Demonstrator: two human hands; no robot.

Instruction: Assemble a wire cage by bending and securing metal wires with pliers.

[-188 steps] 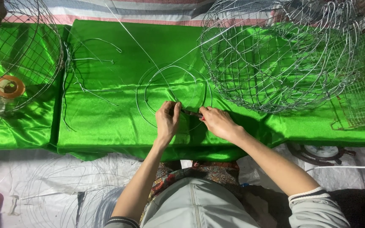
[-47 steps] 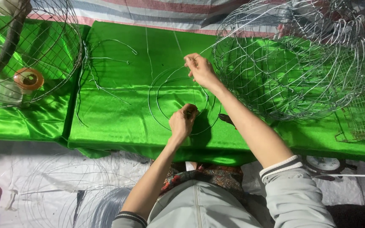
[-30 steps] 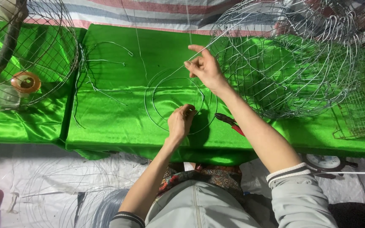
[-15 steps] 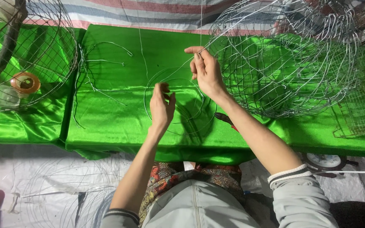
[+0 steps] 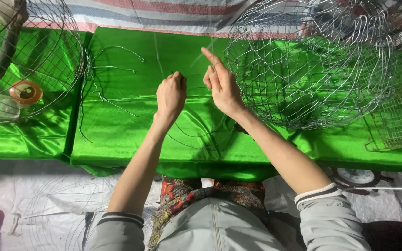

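Note:
My left hand (image 5: 170,95) is closed in a fist over the green satin tabletop (image 5: 131,135), pinching a thin wire ring (image 5: 196,137) at its far side. The ring's loop curves down beneath both wrists. My right hand (image 5: 222,83) is beside the left one, index finger pointing up and away, the other fingers curled around a fine straight wire (image 5: 196,60) that runs toward the back. Both hands hover close together near the table's middle.
A big round wire-mesh basket (image 5: 310,65) stands at the right, a flat wire grid (image 5: 398,116) past it. Another wire cage (image 5: 22,60) with an orange-lidded jar (image 5: 25,91) sits left. Loose bent wires (image 5: 110,79) lie left of my hands. More wire rings lie on the white floor sheet (image 5: 47,209).
My left hand has risen from the near part of the ring to its far side, next to my right hand. The right hand drew back from its far reach toward the left hand.

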